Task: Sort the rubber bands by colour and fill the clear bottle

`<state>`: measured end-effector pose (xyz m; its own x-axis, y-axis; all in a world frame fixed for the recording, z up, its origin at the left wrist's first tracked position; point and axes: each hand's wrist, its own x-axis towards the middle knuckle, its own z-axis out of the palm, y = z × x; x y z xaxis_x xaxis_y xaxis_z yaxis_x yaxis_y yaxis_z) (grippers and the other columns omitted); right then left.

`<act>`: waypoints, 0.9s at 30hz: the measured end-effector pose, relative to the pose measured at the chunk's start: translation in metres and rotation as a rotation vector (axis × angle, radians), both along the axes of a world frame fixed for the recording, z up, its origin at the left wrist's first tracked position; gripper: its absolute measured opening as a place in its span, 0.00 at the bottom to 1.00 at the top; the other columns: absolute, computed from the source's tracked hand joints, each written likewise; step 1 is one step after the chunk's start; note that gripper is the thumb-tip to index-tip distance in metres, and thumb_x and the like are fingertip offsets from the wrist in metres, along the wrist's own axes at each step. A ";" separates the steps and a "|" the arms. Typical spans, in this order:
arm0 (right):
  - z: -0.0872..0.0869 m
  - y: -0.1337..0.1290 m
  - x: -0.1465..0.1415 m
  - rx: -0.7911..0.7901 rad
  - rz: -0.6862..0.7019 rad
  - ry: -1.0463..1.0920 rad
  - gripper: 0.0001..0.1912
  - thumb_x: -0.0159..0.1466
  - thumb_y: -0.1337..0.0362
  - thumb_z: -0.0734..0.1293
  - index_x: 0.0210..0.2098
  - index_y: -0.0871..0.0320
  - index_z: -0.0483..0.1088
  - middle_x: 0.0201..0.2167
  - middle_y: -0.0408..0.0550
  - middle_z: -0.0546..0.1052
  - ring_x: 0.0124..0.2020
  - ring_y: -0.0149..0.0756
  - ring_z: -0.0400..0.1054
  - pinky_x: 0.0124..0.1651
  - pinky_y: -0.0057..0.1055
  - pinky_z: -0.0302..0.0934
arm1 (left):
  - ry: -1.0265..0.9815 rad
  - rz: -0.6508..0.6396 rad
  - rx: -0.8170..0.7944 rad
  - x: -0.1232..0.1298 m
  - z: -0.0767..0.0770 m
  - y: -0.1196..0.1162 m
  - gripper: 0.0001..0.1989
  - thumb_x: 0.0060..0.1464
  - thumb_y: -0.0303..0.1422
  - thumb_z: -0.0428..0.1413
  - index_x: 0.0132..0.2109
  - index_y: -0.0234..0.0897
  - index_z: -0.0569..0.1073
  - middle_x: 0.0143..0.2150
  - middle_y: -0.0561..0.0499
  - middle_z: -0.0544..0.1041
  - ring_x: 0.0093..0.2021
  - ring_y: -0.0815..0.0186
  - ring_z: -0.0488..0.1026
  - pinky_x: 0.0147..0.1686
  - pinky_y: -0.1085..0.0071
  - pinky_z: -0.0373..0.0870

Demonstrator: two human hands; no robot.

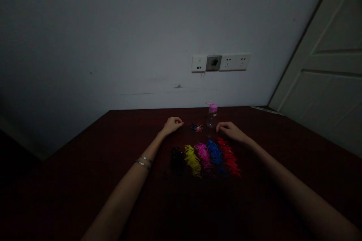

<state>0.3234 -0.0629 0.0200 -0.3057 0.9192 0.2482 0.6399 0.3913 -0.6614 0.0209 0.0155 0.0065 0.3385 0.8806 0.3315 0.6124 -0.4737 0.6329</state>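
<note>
My left hand rests on the table left of a small mixed cluster of colored bands. Its fingers curl into a loose pinch, and I see nothing in them. Right of a clear bottle with a pink lid, my right hand lies with fingers folded down, also with nothing visible in it. Nearer to me, thin bands lie in rows sorted by color: black, yellow, pink, blue and red. The red row's far end is close to my right hand.
The dark red table meets a pale wall at its back edge. Wall sockets sit above the bottle. A white door stands at the right. The light is dim.
</note>
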 end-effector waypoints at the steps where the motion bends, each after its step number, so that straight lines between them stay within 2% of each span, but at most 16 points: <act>1: -0.003 0.002 0.004 -0.012 -0.025 0.039 0.12 0.54 0.64 0.55 0.24 0.60 0.67 0.21 0.42 0.67 0.24 0.30 0.59 0.30 0.26 0.53 | 0.039 -0.023 0.000 0.005 0.002 -0.003 0.14 0.45 0.39 0.54 0.33 0.33 0.76 0.23 0.51 0.71 0.24 0.70 0.64 0.23 0.75 0.56; 5: -0.019 0.010 0.020 -0.078 -0.133 0.164 0.11 0.52 0.61 0.55 0.24 0.59 0.66 0.14 0.38 0.60 0.18 0.28 0.52 0.22 0.25 0.47 | 0.229 -0.006 0.019 0.024 0.010 -0.018 0.14 0.46 0.39 0.54 0.38 0.37 0.76 0.30 0.50 0.74 0.30 0.67 0.68 0.27 0.75 0.60; 9: -0.032 0.014 0.027 -0.055 -0.210 0.255 0.11 0.51 0.59 0.56 0.23 0.59 0.65 0.13 0.37 0.59 0.16 0.27 0.51 0.21 0.25 0.44 | 0.368 0.038 0.030 0.032 0.010 -0.026 0.13 0.49 0.39 0.53 0.41 0.41 0.74 0.37 0.51 0.75 0.37 0.66 0.70 0.33 0.75 0.63; 18: -0.036 0.012 0.024 -0.008 -0.305 0.243 0.11 0.52 0.60 0.56 0.23 0.59 0.66 0.13 0.38 0.59 0.17 0.28 0.52 0.21 0.25 0.45 | 0.376 -0.008 0.020 0.038 0.006 -0.022 0.12 0.51 0.35 0.52 0.42 0.41 0.75 0.41 0.50 0.76 0.41 0.65 0.71 0.37 0.75 0.65; 27: -0.040 0.015 0.026 0.044 -0.279 0.197 0.11 0.52 0.62 0.55 0.22 0.58 0.66 0.13 0.38 0.60 0.17 0.29 0.53 0.24 0.26 0.47 | 0.404 -0.015 -0.022 0.046 0.006 -0.011 0.11 0.50 0.32 0.51 0.38 0.40 0.76 0.38 0.49 0.77 0.39 0.65 0.71 0.35 0.74 0.64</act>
<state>0.3497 -0.0477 -0.0199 0.0134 0.9479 0.3183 0.5878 0.2500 -0.7694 0.0665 0.0043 0.0124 0.4503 0.8801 0.1505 0.8073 -0.4733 0.3525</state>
